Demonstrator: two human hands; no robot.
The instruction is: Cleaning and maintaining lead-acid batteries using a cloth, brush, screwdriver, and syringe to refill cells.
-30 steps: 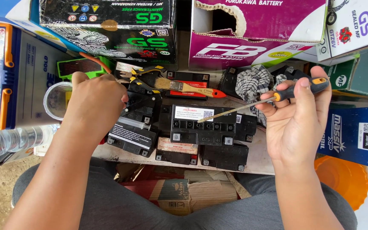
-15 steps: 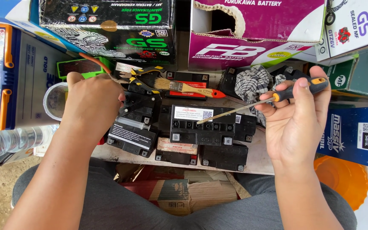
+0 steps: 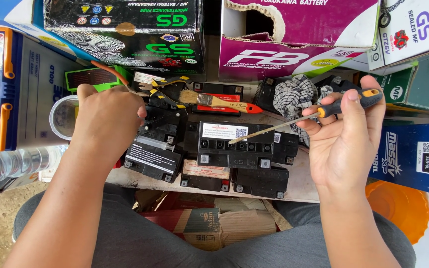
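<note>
Cluttered bench [image 3: 304,183]: screwdriver [image 3: 294,121] in right hand [image 3: 346,141], tip seemingly over battery [image 3: 242,146].

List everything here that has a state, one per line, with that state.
Right hand: gripping screwdriver, tip over the middle battery.
Left hand: resting on the left battery.
Paintbrush: lying flat, unheld.
Purple box: torn open.

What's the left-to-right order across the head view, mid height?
Clear plastic bottle → left hand → black battery → screwdriver → right hand → blue box.
</note>
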